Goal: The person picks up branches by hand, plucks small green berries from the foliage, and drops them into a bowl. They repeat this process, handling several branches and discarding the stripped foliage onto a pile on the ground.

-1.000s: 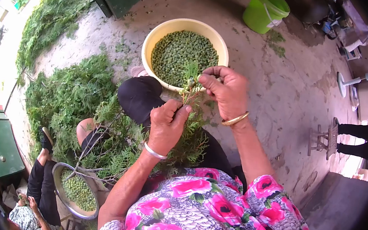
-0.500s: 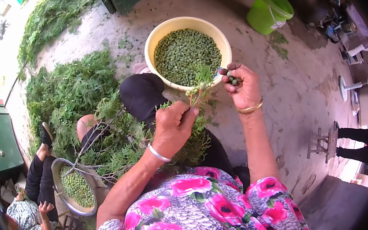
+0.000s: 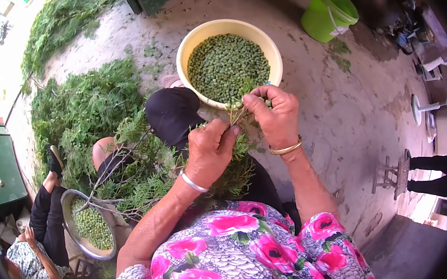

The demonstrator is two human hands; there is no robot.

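Note:
My left hand (image 3: 210,152), with a silver bangle at the wrist, is closed around the stem of a leafy evergreen branch (image 3: 144,194) that lies across my lap. The sprig end (image 3: 235,113) sticks up past the thumb. My right hand (image 3: 276,115), wearing a gold bangle, pinches at this tip, and a few round green berries show between its fingers. Just beyond both hands stands a cream basin (image 3: 184,59) holding a deep heap of green berries (image 3: 226,63).
Cut evergreen branches (image 3: 85,103) pile up on the left floor. A metal bowl (image 3: 67,215) of green berries stands near another seated person (image 3: 34,256) at lower left. A green bucket (image 3: 323,19) is at the back; a wooden stool (image 3: 391,176) stands right, near dark-trousered legs (image 3: 433,175).
My right hand has moved left from beside the basin's rim to the sprig tip, its fingers now on it. My left hand stays in place. The other person's hands have shifted.

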